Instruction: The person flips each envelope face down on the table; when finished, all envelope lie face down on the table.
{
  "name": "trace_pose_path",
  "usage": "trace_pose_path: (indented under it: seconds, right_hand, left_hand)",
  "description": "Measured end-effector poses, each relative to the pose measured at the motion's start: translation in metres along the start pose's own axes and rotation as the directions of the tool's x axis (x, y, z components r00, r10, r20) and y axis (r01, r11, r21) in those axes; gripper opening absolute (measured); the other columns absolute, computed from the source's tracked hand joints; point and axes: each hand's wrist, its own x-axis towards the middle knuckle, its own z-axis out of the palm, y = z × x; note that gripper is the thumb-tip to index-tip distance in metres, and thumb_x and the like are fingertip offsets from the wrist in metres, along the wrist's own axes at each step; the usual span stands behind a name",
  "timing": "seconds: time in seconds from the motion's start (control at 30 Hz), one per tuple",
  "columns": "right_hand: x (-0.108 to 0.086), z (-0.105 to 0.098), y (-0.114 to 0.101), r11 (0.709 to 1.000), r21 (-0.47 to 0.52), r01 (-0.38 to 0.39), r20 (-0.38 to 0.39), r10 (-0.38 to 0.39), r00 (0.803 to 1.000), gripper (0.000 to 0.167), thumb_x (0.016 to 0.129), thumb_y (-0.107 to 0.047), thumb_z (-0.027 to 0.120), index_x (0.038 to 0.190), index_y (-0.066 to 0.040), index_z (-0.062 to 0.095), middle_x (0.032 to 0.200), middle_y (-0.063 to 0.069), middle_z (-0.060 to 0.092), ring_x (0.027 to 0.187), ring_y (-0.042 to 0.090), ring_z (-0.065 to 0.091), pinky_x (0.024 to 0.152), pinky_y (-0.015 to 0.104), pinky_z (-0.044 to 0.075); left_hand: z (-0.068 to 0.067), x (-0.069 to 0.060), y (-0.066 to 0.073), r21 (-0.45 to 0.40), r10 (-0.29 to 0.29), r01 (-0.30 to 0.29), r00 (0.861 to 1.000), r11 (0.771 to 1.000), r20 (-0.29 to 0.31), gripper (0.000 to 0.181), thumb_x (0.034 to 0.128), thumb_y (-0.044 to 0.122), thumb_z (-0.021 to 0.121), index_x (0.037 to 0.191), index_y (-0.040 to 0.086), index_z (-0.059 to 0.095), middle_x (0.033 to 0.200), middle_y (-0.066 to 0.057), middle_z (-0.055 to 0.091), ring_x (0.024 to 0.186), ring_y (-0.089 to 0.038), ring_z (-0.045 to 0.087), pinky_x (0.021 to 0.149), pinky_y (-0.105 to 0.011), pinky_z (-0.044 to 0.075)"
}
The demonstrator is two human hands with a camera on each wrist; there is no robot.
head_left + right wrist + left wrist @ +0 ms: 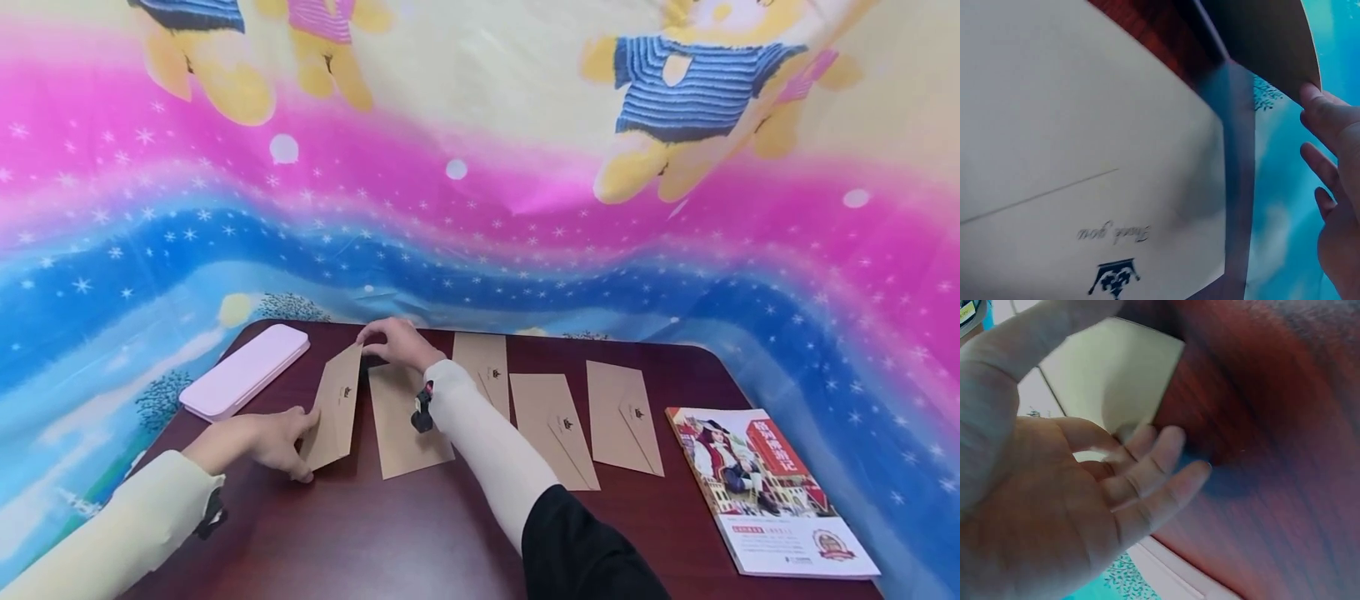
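Note:
A brown envelope (335,412) with a small crown print stands tilted up off the table at the left. My right hand (401,343) pinches its upper corner; in the right wrist view the thumb and fingertips of the right hand (1335,144) hold the edge of the dark, raised envelope (1272,37). At its lower left edge is my left hand (273,442), thumb and fingers spread apart. The left wrist view shows the left hand (1085,494) with loosely bent fingers beside an envelope (1116,369). Another envelope (405,433) lies flat beneath my right wrist.
Further envelopes lie to the right, one at the back (480,350), one in the middle (543,408) and one beyond it (618,408). A book (772,492) lies at the table's right edge. A pale pink case (247,371) is at the back left. Patterned cloth hangs behind.

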Motion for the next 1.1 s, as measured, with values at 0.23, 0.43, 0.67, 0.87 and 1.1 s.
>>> trace_pose_path:
  seconds: [0.23,0.43,0.67,0.87,1.1]
  right_hand:
    - [0.002,-0.005,-0.009,0.982,0.188,0.002,-0.009,-0.001,1.0,0.024,0.098,-0.02,0.07,0.121,-0.016,0.074,0.124,-0.001,0.074,0.117,0.01,0.066,0.101,0.02,0.05]
    - [0.006,-0.006,-0.015,0.979,0.203,0.034,-0.031,-0.028,0.999,0.026,0.099,-0.021,0.07,0.124,-0.016,0.073,0.122,-0.001,0.075,0.114,0.008,0.067,0.097,0.017,0.049]
    - [0.01,-0.005,-0.017,0.974,0.226,0.012,-0.013,-0.009,1.0,0.028,0.099,-0.022,0.069,0.127,-0.016,0.071,0.122,-0.001,0.074,0.113,0.006,0.067,0.095,0.015,0.05]
    - [0.01,-0.007,-0.018,0.969,0.245,0.001,-0.006,0.0,1.0,0.029,0.1,-0.022,0.068,0.128,-0.016,0.071,0.121,0.0,0.074,0.114,0.007,0.067,0.096,0.017,0.051]
    - [0.013,-0.007,-0.019,0.975,0.22,0.021,-0.025,-0.016,1.0,0.031,0.099,-0.023,0.069,0.128,-0.015,0.071,0.122,0.001,0.074,0.114,0.009,0.067,0.096,0.018,0.051]
  left_hand:
    - [0.003,-0.004,-0.002,-0.2,0.074,-0.069,0.997,0.977,0.017,0.124,0.0774,0.033,0.088,0.161,-0.008,0.007,0.121,-0.017,0.046,0.092,-0.021,0.052,0.075,-0.031,0.047]
    - [0.005,-0.006,-0.003,-0.241,0.119,-0.112,0.993,0.964,0.016,0.123,0.0795,0.025,0.083,0.163,-0.003,-0.003,0.137,-0.027,0.043,0.1,-0.027,0.058,0.085,-0.04,0.05]
    - [0.006,-0.009,-0.002,-0.263,0.192,-0.193,0.981,0.945,-0.031,0.116,0.0842,0.026,0.079,0.164,-0.001,-0.002,0.167,-0.03,0.019,0.143,-0.042,0.041,0.109,-0.059,0.042]
    - [0.002,-0.01,-0.005,-0.361,0.176,-0.165,0.984,0.918,-0.002,0.119,0.0886,0.027,0.078,0.163,0.001,-0.01,0.16,-0.031,0.028,0.101,-0.024,0.065,0.084,-0.036,0.052]
    - [-0.012,-0.019,-0.001,-0.337,0.163,-0.188,0.982,0.923,-0.1,0.132,0.0862,0.036,0.083,0.161,0.006,-0.022,0.152,-0.037,0.036,0.088,-0.016,0.067,0.073,-0.03,0.053]
